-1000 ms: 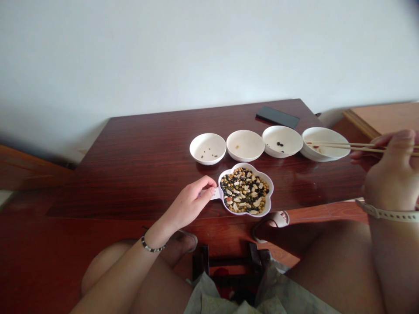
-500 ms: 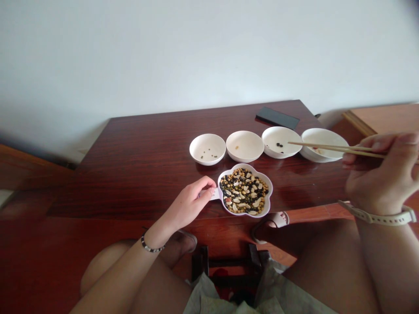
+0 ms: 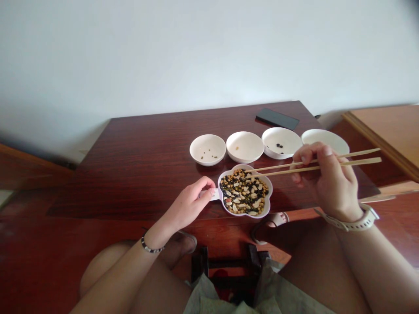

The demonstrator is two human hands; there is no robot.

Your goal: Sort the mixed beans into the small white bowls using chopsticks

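Gripping chopsticks [image 3: 314,163] over the flower dish [image 3: 245,190], the right hand [image 3: 327,183] could flick beans onto the tabletop [image 3: 147,165]; left hand [image 3: 190,203] pinches the dish's handle, steadying.

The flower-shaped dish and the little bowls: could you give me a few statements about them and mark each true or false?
1. The right hand holds chopsticks whose tips are over the flower-shaped dish. True.
2. The left hand lies flat on the table, away from the dish. False: it grips the dish's handle.
3. Four small white bowls stand in a row behind the dish. True.
4. The bowls are full to the brim. False: the three whose insides show hold only a few pieces.
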